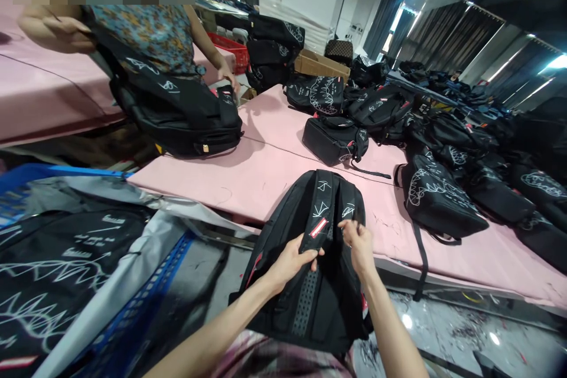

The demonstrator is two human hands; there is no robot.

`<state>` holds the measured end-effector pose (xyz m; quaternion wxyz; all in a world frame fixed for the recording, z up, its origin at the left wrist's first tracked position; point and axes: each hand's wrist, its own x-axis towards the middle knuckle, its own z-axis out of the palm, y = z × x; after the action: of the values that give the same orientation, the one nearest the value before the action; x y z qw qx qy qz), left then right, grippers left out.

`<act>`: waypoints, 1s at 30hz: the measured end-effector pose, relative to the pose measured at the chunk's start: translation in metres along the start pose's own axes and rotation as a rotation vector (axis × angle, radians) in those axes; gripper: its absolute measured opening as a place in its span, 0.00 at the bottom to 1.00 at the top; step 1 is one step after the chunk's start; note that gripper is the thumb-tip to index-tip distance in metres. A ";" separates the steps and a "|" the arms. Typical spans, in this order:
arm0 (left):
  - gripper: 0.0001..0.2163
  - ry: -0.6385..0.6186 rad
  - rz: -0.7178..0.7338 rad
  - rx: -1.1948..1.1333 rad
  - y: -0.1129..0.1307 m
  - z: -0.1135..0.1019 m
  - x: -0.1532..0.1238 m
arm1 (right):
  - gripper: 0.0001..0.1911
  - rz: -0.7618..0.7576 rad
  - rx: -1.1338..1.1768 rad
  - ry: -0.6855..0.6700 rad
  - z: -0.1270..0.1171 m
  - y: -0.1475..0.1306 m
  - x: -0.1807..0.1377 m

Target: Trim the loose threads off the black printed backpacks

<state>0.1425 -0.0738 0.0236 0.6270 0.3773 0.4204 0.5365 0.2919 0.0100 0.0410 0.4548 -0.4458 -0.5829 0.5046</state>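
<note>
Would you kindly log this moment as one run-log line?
left hand: grips backpack strap | right hand: pinches other strap | backpack: against pink table edge | co-worker: handling another bag

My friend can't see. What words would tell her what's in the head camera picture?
Two hands, left hand and right hand, grip the straps of a black backpack at the edge of a pink table. Across it, another person handles a second black backpack; more backpacks lie piled at right.
</note>
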 end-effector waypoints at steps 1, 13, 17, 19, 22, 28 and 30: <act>0.11 0.006 0.005 0.012 0.000 0.001 0.000 | 0.11 -0.021 -0.101 -0.024 0.001 0.003 -0.007; 0.11 0.079 0.084 0.094 -0.007 0.004 0.006 | 0.09 -0.224 -0.330 -0.500 0.019 -0.024 -0.048; 0.06 0.038 0.037 0.086 -0.008 0.007 0.004 | 0.17 -0.370 -0.653 -0.222 0.022 -0.018 -0.035; 0.09 -0.005 -0.014 0.006 -0.007 0.006 0.001 | 0.17 -0.412 -0.773 -0.219 0.026 -0.012 -0.027; 0.13 -0.048 -0.163 -0.341 0.001 -0.004 -0.003 | 0.08 -0.316 -0.560 -0.324 0.026 -0.010 -0.027; 0.27 -0.164 -0.226 -0.723 0.022 -0.027 -0.003 | 0.19 0.044 0.094 -0.169 -0.017 -0.005 -0.042; 0.29 -0.158 -0.224 -0.721 0.022 -0.028 -0.001 | 0.18 0.101 0.068 -0.078 -0.038 0.006 -0.047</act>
<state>0.1085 -0.0708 0.0336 0.8046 0.1247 0.1937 0.5473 0.3381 -0.0282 0.0344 0.4206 -0.4389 -0.5594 0.5635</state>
